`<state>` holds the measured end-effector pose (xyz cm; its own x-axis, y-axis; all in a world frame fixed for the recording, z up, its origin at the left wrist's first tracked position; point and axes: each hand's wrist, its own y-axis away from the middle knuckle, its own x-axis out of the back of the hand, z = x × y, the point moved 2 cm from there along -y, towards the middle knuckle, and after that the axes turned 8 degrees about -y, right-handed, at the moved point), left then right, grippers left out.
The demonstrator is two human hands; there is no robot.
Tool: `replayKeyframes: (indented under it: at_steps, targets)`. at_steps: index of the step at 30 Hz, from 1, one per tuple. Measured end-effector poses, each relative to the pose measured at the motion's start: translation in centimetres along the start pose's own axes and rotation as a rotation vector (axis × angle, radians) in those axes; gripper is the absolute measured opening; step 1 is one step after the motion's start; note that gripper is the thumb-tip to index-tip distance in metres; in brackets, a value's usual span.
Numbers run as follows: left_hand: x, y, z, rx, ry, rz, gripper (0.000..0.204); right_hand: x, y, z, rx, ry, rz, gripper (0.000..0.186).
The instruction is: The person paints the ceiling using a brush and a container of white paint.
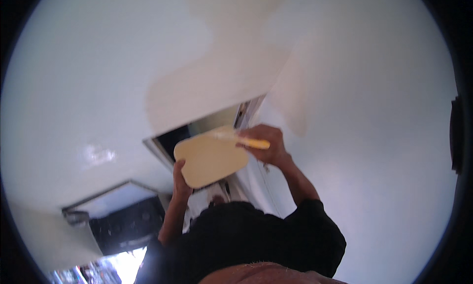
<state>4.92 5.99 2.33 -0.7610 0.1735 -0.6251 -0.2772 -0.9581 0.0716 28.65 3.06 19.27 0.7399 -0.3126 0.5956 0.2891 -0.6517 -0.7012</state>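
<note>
A cream board with rounded corners (212,162), like a cutting board, is held up tilted in front of my body. My left hand (182,179) grips its lower left edge, with the thumb on the face and the other fingers hidden behind. My right hand (268,141) is closed round the yellow handle of a knife (257,143). The knife's pale, blurred blade points left, over the board's upper right part. Whether the blade touches the board, I cannot tell.
Pale, plain surfaces (364,151) surround me, and a shadow falls on the upper part. Behind the board is a framed dark opening (170,137). A black panel-like object (129,224) stands at lower left, above a bright opening (129,265). At the far right rim sits a dark object (456,135).
</note>
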Motion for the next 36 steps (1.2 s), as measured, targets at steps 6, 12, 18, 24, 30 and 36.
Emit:
replayKeyframes:
  at_steps: [6,12,18,24,30,36]
  targets:
    - [-1.8,-1.0,0.9,-0.098,-0.089,-0.035,0.05,1.9,0.4,-0.8,-0.259,-0.23,-0.385,0.023]
    - [-2.0,-0.9,0.7,-0.045,-0.093,-0.009,0.054,2.5,0.8,-0.9,-0.349,-0.406,-0.432,0.022]
    - [-2.8,0.3,1.3,-0.067,-0.108,-0.015,0.053,3.8,0.4,0.5,-0.507,-0.111,-0.143,0.024]
    - [-2.4,-1.5,0.1,-0.025,-0.078,-0.005,0.05,2.7,0.6,2.2,-0.445,0.22,0.118,0.031]
    - [-2.7,-0.5,0.2,-0.035,-0.157,0.042,0.048,2.6,0.5,1.6,-0.419,0.28,0.133,0.025]
    - [-1.7,-0.9,-1.4,0.031,-0.109,-0.007,0.055,4.5,-0.1,0.4,-0.2,0.055,0.227,0.017]
